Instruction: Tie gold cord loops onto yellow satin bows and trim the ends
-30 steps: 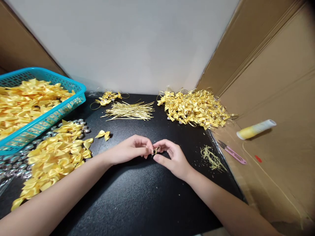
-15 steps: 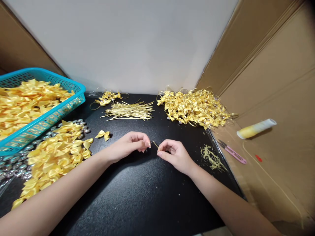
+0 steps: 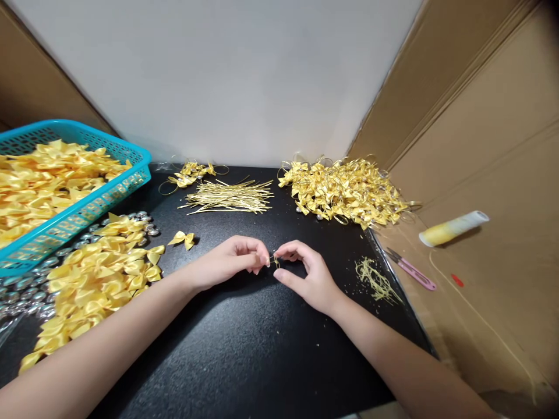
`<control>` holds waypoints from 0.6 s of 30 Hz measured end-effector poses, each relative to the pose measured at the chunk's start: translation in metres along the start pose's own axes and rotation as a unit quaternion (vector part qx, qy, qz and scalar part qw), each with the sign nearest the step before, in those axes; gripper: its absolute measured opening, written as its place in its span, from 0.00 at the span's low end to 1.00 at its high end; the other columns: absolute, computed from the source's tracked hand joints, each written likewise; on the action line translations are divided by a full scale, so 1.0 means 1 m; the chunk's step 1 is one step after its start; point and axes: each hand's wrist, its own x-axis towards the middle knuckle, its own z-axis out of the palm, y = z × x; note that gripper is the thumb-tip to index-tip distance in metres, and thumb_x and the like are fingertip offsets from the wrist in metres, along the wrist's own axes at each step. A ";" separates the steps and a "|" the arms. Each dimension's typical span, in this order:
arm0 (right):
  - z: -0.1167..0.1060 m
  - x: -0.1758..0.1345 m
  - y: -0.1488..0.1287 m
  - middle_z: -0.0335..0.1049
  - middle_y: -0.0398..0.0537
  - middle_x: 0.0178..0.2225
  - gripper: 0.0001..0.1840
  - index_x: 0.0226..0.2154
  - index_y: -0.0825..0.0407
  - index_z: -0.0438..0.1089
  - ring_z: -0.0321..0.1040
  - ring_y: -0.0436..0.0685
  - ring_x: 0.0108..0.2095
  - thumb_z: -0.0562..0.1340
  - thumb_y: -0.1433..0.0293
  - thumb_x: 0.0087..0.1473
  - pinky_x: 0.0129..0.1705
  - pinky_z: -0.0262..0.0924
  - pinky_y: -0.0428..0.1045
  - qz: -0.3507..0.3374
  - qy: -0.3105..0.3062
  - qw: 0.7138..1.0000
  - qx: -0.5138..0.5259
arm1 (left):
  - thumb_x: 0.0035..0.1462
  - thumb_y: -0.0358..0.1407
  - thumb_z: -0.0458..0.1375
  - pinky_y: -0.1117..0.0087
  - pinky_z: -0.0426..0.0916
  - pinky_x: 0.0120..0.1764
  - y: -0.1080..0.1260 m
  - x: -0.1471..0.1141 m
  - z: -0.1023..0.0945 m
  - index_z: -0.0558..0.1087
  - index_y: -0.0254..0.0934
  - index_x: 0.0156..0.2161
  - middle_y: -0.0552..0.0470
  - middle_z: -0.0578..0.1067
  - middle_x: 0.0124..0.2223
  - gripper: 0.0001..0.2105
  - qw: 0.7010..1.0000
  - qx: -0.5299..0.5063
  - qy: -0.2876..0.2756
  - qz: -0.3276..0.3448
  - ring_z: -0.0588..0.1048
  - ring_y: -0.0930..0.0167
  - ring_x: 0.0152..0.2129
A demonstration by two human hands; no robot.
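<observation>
Near the middle of the black table, my left hand pinches a short gold cord between thumb and fingertips. The cord is bent into a small loop, and its ends are hard to make out. My right hand curls around the loop from the other side, thumb and forefinger a little apart with the cord at their tips. A single yellow ribbon bow lies beyond my left wrist. Behind my hands is a bundle of straight gold cords.
Yellow bows fill a teal basket at left; more bows and silvery beads lie beside it. Bows with cord loops are heaped at back right. Cord scraps, pink snips and a yellow-white tube lie at right.
The straight piece of cord between my hands is now bent into a small loop. My right hand has moved slightly left, and its thumb and forefinger have parted.
</observation>
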 end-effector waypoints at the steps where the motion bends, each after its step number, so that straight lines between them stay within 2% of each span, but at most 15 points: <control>1: 0.002 0.000 -0.001 0.72 0.46 0.35 0.06 0.33 0.49 0.70 0.68 0.55 0.37 0.65 0.68 0.49 0.42 0.62 0.51 0.004 0.003 1.000 -0.005 | 0.49 0.37 0.58 0.74 0.57 0.29 0.000 0.000 0.000 0.72 0.33 0.26 0.58 0.68 0.22 0.08 1.000 0.001 -0.004 0.000 0.64 0.76 0.21; 3: 0.005 -0.001 -0.001 0.72 0.44 0.30 0.01 0.29 0.49 0.70 0.68 0.54 0.34 0.63 0.69 0.51 0.40 0.62 0.51 0.009 0.012 1.000 -0.016 | 0.49 0.37 0.58 0.75 0.57 0.28 0.001 0.000 0.001 0.72 0.33 0.26 0.58 0.68 0.22 0.08 1.000 0.001 -0.012 -0.001 0.63 0.76 0.21; 5: 0.006 -0.001 -0.001 0.72 0.44 0.29 0.03 0.27 0.50 0.70 0.67 0.53 0.33 0.62 0.70 0.52 0.39 0.62 0.51 0.010 0.010 1.000 -0.019 | 0.49 0.37 0.58 0.75 0.57 0.28 0.002 -0.001 0.002 0.72 0.34 0.26 0.58 0.68 0.22 0.08 1.000 -0.002 -0.012 0.003 0.63 0.76 0.21; 10: 0.002 0.000 0.002 0.71 0.45 0.31 0.01 0.29 0.50 0.69 0.67 0.53 0.34 0.61 0.70 0.51 0.41 0.62 0.51 0.029 -0.011 0.998 0.050 | 0.49 0.37 0.58 0.74 0.57 0.28 0.001 0.000 0.001 0.71 0.34 0.25 0.58 0.67 0.21 0.08 1.000 -0.001 0.001 0.010 0.63 0.76 0.21; 14: 0.004 0.000 0.001 0.72 0.45 0.34 0.09 0.35 0.49 0.68 0.69 0.54 0.37 0.62 0.71 0.47 0.44 0.64 0.51 0.041 -0.023 0.990 0.135 | 0.48 0.37 0.57 0.74 0.57 0.28 0.000 0.000 0.002 0.71 0.35 0.25 0.58 0.66 0.21 0.08 1.000 -0.014 0.002 0.011 0.62 0.76 0.20; 16: 0.007 -0.001 0.002 0.73 0.45 0.34 0.12 0.36 0.49 0.68 0.70 0.54 0.37 0.65 0.71 0.45 0.44 0.64 0.51 0.046 -0.020 0.990 0.128 | 0.48 0.37 0.57 0.74 0.57 0.27 0.001 0.000 0.003 0.70 0.34 0.24 0.59 0.65 0.20 0.08 1.000 -0.019 0.006 0.010 0.61 0.76 0.20; 18: 0.009 -0.001 0.002 0.74 0.45 0.33 0.11 0.34 0.50 0.70 0.71 0.54 0.35 0.67 0.70 0.45 0.43 0.65 0.52 0.060 -0.019 0.993 0.104 | 0.48 0.37 0.57 0.74 0.56 0.27 0.002 -0.001 0.004 0.70 0.34 0.24 0.59 0.65 0.19 0.08 1.000 -0.021 0.008 0.009 0.61 0.76 0.20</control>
